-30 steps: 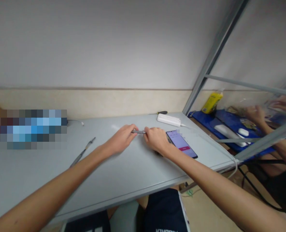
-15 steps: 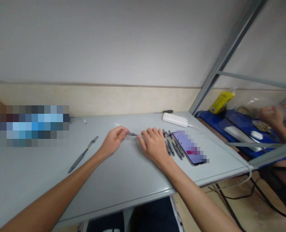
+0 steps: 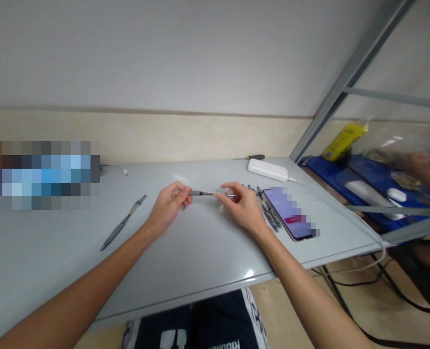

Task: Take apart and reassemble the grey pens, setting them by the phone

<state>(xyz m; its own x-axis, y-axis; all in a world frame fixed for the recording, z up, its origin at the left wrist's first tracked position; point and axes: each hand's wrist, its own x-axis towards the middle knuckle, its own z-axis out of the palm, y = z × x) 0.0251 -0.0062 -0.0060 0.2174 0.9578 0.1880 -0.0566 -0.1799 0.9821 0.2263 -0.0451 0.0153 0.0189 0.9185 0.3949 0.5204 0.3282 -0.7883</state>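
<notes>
Left of the flat lilac-screened phone (image 3: 283, 211), I have the left hand (image 3: 169, 204) pinching a slim grey pen (image 3: 203, 193), the right hand (image 3: 247, 207) loosely curled around its other end.

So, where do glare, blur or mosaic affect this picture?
In the head view, a small glare spot shows near the front edge of the table; mosaic covers a patch at far left and part of the phone; the other person's hand at right looks blurred; the left hand, right hand and grey pen look clearer.
</notes>
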